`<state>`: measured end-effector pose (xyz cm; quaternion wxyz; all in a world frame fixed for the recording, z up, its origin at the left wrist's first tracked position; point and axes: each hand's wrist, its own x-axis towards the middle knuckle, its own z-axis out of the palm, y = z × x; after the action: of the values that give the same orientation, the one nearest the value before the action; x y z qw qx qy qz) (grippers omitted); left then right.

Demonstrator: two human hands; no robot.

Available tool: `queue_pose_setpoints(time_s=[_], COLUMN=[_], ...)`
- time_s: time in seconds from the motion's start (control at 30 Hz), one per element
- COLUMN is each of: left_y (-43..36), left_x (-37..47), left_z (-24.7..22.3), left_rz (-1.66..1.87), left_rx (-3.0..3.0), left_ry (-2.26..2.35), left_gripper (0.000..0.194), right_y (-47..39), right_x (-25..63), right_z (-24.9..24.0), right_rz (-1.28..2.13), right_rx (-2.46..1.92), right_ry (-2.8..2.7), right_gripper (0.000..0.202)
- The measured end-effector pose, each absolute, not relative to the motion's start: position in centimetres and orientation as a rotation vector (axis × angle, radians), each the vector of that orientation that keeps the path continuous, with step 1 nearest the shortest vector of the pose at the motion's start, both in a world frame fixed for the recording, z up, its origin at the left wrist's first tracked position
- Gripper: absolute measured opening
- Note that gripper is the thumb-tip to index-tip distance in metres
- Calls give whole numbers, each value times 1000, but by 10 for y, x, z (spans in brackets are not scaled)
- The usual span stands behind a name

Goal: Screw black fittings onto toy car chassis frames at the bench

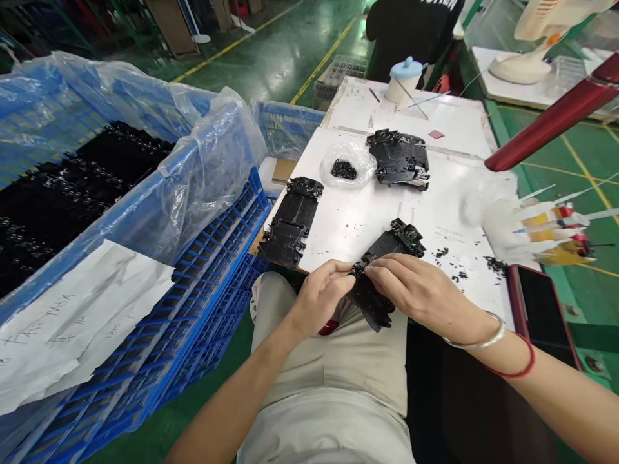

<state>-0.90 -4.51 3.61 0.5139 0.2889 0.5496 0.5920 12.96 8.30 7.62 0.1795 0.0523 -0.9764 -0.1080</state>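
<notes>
A black plastic chassis [370, 303] lies tilted across the table's front edge, its near end over my lap. My left hand [324, 293] pinches its left side with thumb and fingers. On its upper side my right hand [416, 290] rests with bent fingers gripping it; the fingertips of both hands nearly meet. Any small piece between them is hidden. Another black chassis [293, 222] lies at the table's left edge. Farther back, several more are stacked [399, 158] beside a clear plastic bag [344, 166] of small black parts.
On the left stands a blue crate [193, 161] lined with plastic, holding many black parts. A red pole [556, 116] slants over the white table [348, 225] at right, above bottles with nozzles [546, 229]. A phone [539, 309] lies at the right edge. A person [411, 32] is beyond.
</notes>
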Motion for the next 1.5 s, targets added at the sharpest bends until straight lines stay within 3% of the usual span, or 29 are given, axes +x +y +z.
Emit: queue_pose_setpoints(time_s=[0.17,0.3,1.07,1.4,1.5], left_y=[-31,-22,-21,-39,-43], left_x=[-15,-16,1,6,10], left_z=[31,27,26,7,6], left_rz=[1361,1273,1302,1369,1362], left_rx=[710,777,543,582,616], left_ry=[1419,1521,1456,1415,1412], left_gripper=[12,24,17,21,22], right_y=[80,81,72,65,61], right_x=[131,132,148,214,229], right_z=[75,73,71,47,29], right_rz=[-302,-290,-161,368,614], right_rx=[141,133,52,-848,-1113], right_ry=[-2768,-2790,-2848,-2406,-2266], right_gripper=[19,19,19,6,10])
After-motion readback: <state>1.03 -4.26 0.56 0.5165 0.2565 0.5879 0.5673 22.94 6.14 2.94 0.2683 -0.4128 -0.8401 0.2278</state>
